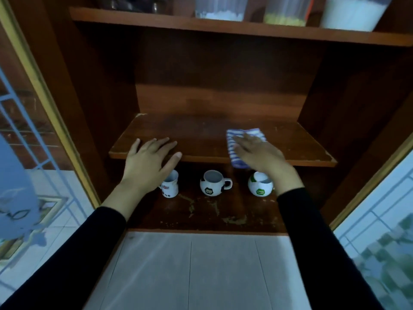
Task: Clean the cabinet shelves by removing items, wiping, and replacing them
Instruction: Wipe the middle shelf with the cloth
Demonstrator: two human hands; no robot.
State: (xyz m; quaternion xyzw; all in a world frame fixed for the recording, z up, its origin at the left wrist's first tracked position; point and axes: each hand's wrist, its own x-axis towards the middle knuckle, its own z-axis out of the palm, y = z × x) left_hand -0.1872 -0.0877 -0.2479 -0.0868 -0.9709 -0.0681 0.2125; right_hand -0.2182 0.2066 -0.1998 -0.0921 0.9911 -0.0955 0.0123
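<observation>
3 mugs, lower ctr: L mug (170, 186), mid mug (212, 186), R mug (260, 187). 1 striped cloth (237, 161), just R of ctr. 3 clear tubs, top edge: L tub (220, 8), mid tub (286, 11), R tub (353, 13).

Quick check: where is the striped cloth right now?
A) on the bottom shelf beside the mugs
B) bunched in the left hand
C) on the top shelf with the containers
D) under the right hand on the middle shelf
D: the right hand presses flat on the striped cloth on the middle shelf; the left hand holds nothing.
</observation>
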